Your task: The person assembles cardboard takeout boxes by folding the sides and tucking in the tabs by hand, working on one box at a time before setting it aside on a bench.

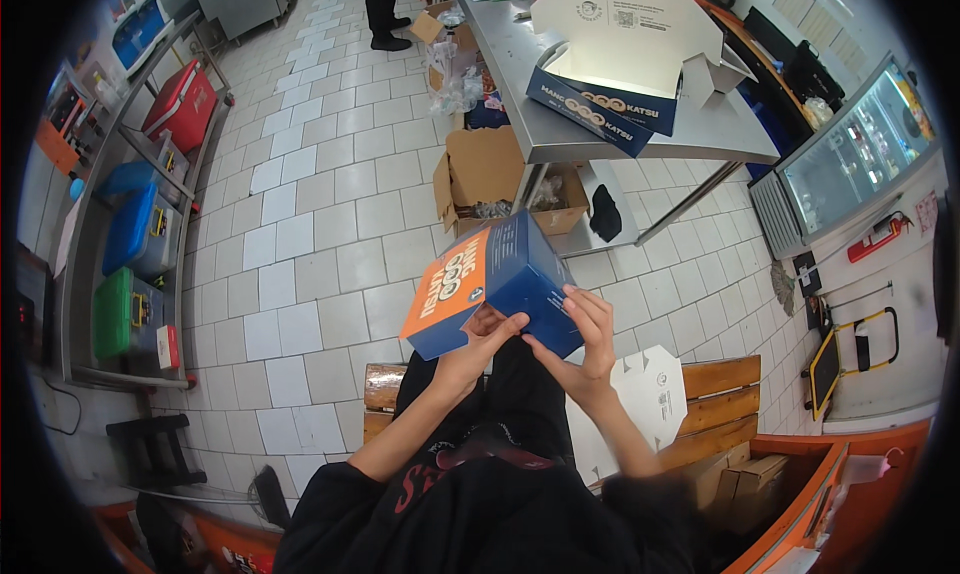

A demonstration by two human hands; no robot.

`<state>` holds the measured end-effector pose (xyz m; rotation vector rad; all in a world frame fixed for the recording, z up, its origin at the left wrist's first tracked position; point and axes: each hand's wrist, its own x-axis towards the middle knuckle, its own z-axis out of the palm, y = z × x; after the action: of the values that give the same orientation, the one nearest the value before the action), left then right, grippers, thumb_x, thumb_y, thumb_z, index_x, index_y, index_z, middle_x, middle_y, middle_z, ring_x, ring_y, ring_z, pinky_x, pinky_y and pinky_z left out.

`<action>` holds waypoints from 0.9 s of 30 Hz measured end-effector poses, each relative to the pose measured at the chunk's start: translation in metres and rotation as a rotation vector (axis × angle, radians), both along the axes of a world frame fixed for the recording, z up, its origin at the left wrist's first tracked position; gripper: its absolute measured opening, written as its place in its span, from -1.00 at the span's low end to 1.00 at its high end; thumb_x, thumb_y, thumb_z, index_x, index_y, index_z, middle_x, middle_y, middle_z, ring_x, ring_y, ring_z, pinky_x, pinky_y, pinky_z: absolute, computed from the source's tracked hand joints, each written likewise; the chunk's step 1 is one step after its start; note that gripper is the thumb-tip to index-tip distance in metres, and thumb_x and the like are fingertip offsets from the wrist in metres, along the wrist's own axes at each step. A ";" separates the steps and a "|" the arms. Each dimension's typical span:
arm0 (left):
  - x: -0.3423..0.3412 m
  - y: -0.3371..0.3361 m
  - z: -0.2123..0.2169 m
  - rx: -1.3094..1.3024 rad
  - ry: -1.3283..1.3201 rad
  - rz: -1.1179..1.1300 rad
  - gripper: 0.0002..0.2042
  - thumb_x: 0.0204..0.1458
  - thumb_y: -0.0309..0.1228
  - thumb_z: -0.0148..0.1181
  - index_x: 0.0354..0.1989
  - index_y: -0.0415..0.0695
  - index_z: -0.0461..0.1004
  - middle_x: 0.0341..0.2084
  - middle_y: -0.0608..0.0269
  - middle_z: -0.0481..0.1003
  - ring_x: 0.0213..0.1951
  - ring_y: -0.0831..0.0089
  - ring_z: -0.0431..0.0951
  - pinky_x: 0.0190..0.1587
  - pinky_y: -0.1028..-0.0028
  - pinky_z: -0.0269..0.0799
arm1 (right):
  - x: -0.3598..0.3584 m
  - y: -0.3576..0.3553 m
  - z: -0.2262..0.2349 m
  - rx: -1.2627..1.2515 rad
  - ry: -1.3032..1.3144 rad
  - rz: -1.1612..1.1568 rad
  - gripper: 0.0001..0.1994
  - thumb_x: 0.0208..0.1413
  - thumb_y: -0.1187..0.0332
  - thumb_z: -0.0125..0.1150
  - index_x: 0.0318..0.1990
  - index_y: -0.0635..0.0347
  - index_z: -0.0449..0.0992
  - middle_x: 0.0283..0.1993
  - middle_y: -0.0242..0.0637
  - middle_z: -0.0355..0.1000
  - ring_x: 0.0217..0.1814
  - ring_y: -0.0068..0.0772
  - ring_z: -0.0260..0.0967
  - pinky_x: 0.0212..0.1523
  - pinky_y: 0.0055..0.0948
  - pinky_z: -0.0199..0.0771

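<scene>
A blue and orange printed cardboard box (520,274) is held tilted above my lap. My left hand (472,352) grips its near lower corner, with the fingers partly hidden by the box. My right hand (587,346) is closed on the blue end at the right, its fingers along the side and its thumb near my left thumb. Beside my right forearm, a flat white box blank (650,399) lies on the wooden bench (722,399). Whether the held box is fully folded at its far side is hidden.
Ahead, a steel table (690,139) carries open blue and white boxes (600,104). Cardboard cartons (485,169) stand under and beside it. On the left, a steel rack (90,174) holds lidded bins and a red cooler (180,99). Another person (382,4) stands beyond.
</scene>
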<state>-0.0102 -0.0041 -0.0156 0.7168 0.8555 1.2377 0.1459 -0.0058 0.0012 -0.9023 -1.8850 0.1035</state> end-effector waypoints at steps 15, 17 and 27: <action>-0.028 0.012 0.039 0.719 1.010 0.333 -0.59 0.01 -0.44 0.13 0.05 -0.27 0.27 -0.03 -0.08 0.35 0.06 0.09 0.32 0.08 0.31 0.23 | 0.008 0.025 0.020 -0.370 0.617 -0.312 -0.59 0.04 0.43 0.13 0.03 0.32 0.19 -0.08 -0.19 0.27 -0.16 -0.45 0.33 -0.15 -0.54 0.33; -0.033 0.025 0.031 0.553 1.012 0.405 -0.49 0.04 -0.38 0.11 0.14 -0.28 0.13 -0.01 -0.17 0.32 0.09 0.06 0.29 0.12 0.28 0.17 | 0.011 0.030 0.027 -0.507 0.738 -0.218 -0.62 0.08 0.39 0.07 0.03 0.30 0.18 -0.09 -0.18 0.27 -0.16 -0.46 0.33 -0.15 -0.55 0.32; -0.061 0.130 0.105 0.293 0.830 0.209 -0.36 0.13 0.05 -0.27 0.20 -0.24 0.03 -0.07 -0.06 0.36 -0.13 0.22 0.46 -0.06 0.41 0.35 | 0.056 0.020 0.028 -0.644 0.916 0.069 -0.57 0.23 0.10 -0.24 0.09 0.24 0.14 0.13 -0.14 0.11 0.17 -0.16 0.20 0.07 -0.15 0.29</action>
<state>-0.0716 0.1263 0.0893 1.4584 1.4641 1.2645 0.2020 0.0146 0.0290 -0.9665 -1.0044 1.0300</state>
